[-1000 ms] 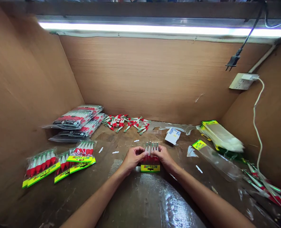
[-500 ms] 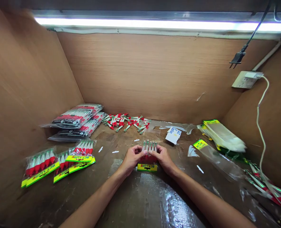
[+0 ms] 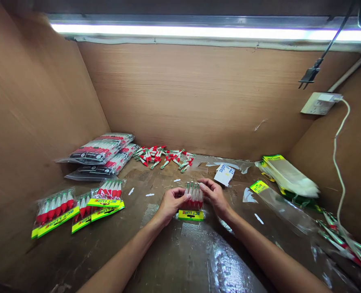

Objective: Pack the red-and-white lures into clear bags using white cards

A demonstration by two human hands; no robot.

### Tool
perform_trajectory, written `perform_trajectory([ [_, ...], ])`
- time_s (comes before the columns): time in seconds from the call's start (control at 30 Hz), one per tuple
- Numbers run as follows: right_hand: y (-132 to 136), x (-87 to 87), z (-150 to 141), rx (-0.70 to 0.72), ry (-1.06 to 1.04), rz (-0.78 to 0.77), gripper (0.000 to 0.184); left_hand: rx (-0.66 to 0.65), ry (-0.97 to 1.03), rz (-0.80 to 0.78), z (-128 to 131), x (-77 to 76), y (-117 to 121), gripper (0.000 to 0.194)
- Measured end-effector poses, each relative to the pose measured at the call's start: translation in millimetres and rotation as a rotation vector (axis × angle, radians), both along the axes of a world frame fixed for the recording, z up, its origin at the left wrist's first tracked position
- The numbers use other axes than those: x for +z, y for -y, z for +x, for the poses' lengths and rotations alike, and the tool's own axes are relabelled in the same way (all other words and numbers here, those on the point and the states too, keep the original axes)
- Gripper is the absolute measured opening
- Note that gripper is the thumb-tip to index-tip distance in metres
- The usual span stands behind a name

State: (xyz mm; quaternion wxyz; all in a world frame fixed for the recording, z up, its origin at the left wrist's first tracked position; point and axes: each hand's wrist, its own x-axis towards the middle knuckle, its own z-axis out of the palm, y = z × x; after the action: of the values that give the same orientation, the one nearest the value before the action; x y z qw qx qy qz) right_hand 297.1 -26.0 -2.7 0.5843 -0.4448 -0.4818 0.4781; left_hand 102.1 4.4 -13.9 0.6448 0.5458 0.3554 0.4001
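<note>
1. I've got both hands on one lure pack [image 3: 192, 202], lying on the counter [image 3: 198, 260] betw. them.
2. My left hand [image 3: 171, 203] pinches the pack's left edge, thumb on top.
3. My right hand [image 3: 214, 194] grips its right edge & top corner, fingers curled over the lure tips.
4. Yellow header card of the pack points toward me.
5. Well left of left hand: finished packs [image 3: 77, 205] in a row.
6. Beyond the hands: loose lures [image 3: 162, 156].
7. Right of right hand: empty bags [image 3: 285, 173].
</note>
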Motion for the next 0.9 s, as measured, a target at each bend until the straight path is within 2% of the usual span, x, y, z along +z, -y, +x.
perform_trajectory([
  [0.13,-0.7,11.9,5.9,-0.047,0.088,0.041,0.035,-0.039,-0.020,0.016,2.0,3.6,2.6,0.040],
  [0.27,0.2,14.7,3.8,-0.046,0.109,0.032,0.030,-0.072,-0.045,0.043,3.6,6.9,4.7,0.040],
  [0.57,0.8,11.3,1.8,0.027,0.128,0.019,0.029,0.032,-0.107,0.102,3.0,-1.6,1.9,0.031],
  [0.67,-0.6,9.3,2.7,0.010,0.152,0.029,0.030,-0.005,-0.087,0.081,3.4,0.9,3.6,0.035],
  [0.8,-1.4,6.2,3.7,0.013,0.155,0.009,0.031,-0.062,-0.034,0.057,4.3,9.6,4.8,0.054],
  [0.9,0.8,6.9,2.3,0.066,0.140,-0.033,0.033,-0.056,-0.018,0.056,3.5,13.5,4.8,0.050],
])
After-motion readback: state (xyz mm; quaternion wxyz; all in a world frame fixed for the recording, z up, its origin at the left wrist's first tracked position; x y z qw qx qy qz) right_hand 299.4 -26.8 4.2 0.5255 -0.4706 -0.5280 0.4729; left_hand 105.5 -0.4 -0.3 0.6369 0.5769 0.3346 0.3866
